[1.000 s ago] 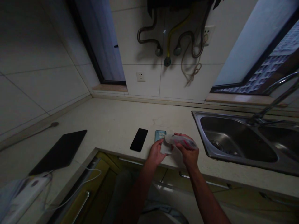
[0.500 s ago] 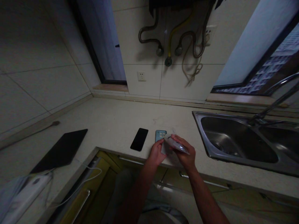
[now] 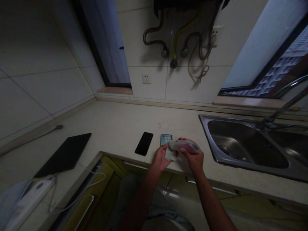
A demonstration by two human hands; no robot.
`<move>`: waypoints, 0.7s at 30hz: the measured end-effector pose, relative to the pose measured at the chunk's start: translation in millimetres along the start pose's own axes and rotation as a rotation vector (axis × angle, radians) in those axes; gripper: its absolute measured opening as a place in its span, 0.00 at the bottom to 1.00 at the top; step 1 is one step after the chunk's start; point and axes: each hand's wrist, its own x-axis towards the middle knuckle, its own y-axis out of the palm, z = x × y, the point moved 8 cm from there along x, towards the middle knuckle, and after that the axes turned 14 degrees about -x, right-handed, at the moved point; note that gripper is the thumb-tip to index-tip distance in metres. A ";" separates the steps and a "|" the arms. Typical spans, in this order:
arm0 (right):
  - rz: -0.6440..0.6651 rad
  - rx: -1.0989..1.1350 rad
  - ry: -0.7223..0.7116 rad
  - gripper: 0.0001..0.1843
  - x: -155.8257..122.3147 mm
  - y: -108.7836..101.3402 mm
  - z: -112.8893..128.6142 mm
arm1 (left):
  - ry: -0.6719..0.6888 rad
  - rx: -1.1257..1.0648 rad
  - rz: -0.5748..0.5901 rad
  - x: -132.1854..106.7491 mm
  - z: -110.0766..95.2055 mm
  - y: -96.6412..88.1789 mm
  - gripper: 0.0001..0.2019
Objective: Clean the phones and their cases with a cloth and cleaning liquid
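My right hand (image 3: 194, 159) is closed around a pale, flat, translucent packet with pink marks (image 3: 184, 146), held just above the counter's front edge. Beside it, my left hand (image 3: 161, 157) pinches a white sheet or wipe (image 3: 171, 155) that hangs from the packet's left end. A blue phone case (image 3: 166, 139) lies face down on the counter right behind my hands. A black phone (image 3: 144, 148) lies flat to its left.
The pale countertop (image 3: 115, 125) runs into a corner at left. A steel sink (image 3: 243, 144) with a faucet (image 3: 281, 109) is at right. A dark tablet or board (image 3: 64, 155) lies at left, with a white device and cable (image 3: 29, 199) near it. Drawers (image 3: 96, 192) stand below.
My right hand has turned the packet: half a second ago its edge faced me and tilted down, now its broad pink-marked side shows again. The left hand stays pinched on the white sheet.
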 end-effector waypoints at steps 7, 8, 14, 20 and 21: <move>-0.147 0.142 0.107 0.25 5.6 -20.3 -15.1 | 0.004 -0.070 -0.035 11.5 1.7 -16.2 0.13; -0.164 0.177 0.116 0.24 6.0 -21.8 -16.4 | 0.010 -0.080 -0.042 12.7 1.5 -17.9 0.13; -0.214 0.358 0.133 0.22 8.6 -23.8 -12.1 | 0.037 -0.096 -0.059 13.7 -0.6 -15.8 0.10; -0.157 0.365 0.120 0.22 7.9 -17.8 -9.3 | -0.001 -0.084 -0.071 13.7 2.8 -15.7 0.11; -0.150 0.348 0.116 0.22 7.4 -16.7 -9.9 | -0.002 -0.075 -0.075 14.0 3.0 -16.3 0.11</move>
